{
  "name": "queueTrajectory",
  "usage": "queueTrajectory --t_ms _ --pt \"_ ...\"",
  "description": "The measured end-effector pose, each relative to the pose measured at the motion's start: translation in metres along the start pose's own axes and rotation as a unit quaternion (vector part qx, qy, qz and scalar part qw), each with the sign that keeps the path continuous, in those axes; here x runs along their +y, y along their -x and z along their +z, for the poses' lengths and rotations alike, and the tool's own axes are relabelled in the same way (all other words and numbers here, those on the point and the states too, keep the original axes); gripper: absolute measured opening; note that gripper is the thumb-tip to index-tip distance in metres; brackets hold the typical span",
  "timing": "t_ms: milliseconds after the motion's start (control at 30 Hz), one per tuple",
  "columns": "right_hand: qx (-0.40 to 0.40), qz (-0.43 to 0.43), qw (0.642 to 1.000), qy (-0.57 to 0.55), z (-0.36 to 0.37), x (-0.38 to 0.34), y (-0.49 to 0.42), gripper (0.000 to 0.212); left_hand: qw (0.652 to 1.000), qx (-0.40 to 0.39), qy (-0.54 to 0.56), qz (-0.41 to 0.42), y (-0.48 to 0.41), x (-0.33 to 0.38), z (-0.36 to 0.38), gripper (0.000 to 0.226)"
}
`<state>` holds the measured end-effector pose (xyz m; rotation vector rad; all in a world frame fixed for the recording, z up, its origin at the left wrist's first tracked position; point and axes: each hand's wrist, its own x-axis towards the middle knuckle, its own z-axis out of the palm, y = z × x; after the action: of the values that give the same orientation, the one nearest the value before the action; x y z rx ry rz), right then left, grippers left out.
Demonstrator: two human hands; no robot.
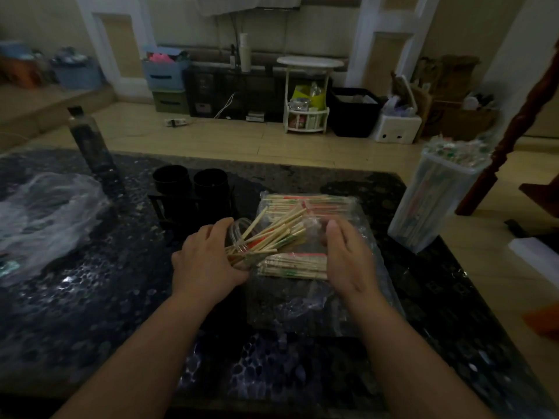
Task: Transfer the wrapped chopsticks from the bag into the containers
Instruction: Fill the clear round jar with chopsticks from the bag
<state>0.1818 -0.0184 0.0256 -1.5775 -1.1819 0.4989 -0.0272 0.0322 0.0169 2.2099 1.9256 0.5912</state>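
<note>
1. At the centre of the dark table (90,297), a clear bag (302,306) lies flat with wrapped chopsticks (293,264) stacked inside.
2. Left hand (205,261) grips a fanned bundle (272,231) near its lower ends, over the bag.
3. Right hand (344,255) stands beside the bundle's tips; its fingers are hidden, so any grip cannot be told.
4. Handling (judged): light, stiff sticks in slippery film; clasp firmly at mid-length, or they splay.
5. Black cups (190,181) stand just behind the bag.

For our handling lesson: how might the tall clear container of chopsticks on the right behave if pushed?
The tall container looks narrow and packed full, so probably top-heavy and apt to tip. It stands near the table edge, so a push may drop it.
</note>
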Motion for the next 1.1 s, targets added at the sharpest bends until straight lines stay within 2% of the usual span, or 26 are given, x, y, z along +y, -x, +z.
queueTrajectory --t_ms 67,167,300,400,467,633,767,833,967,1100 --pt "-0.034 0.059 0.995 0.067 -0.002 0.008 -0.006 0.034 1.000 -0.008 -0.001 -0.010 -0.001 -0.001 -0.001 0.105" --pt "-0.148 0.106 0.964 0.195 -0.005 0.019 -0.010 0.029 1.000 -0.011 -0.006 -0.010 -0.001 -0.001 -0.002 0.106" --pt "-0.302 0.162 0.897 0.279 -0.004 0.019 -0.001 0.035 1.000 -0.009 0.001 -0.013 -0.001 -0.001 -0.002 0.106" --pt "-0.386 0.151 0.839 0.351 0.000 0.016 0.005 0.022 1.000 -0.007 0.003 -0.012 -0.001 -0.002 -0.001 0.106" --pt "-0.403 0.147 0.817 0.386 0.003 0.017 0.009 0.027 1.000 -0.009 0.003 -0.013 0.000 -0.002 -0.002 0.106" --pt "-0.370 0.164 0.789 0.462 0.012 0.047 0.010 0.049 1.000 -0.012 0.003 -0.012 -0.001 -0.001 -0.003 0.106" --pt "-0.326 0.198 0.797 0.467 0.011 0.063 0.010 0.063 1.000 -0.016 0.002 -0.013 -0.001 -0.001 -0.004 0.106" --pt "-0.331 0.215 0.809 0.436 0.013 0.067 0.009 0.077 1.000 -0.019 0.006 -0.013 -0.001 -0.001 -0.004 0.106" --pt "-0.300 0.210 0.880 0.303 0.026 0.061 0.009 0.100 1.000 -0.020 0.011 -0.012 -0.001 0.000 -0.004 0.106" --pt "-0.213 0.154 0.940 0.217 0.030 0.056 0.010 0.056 1.000 -0.020 0.004 -0.013 -0.001 0.000 -0.003 0.106"
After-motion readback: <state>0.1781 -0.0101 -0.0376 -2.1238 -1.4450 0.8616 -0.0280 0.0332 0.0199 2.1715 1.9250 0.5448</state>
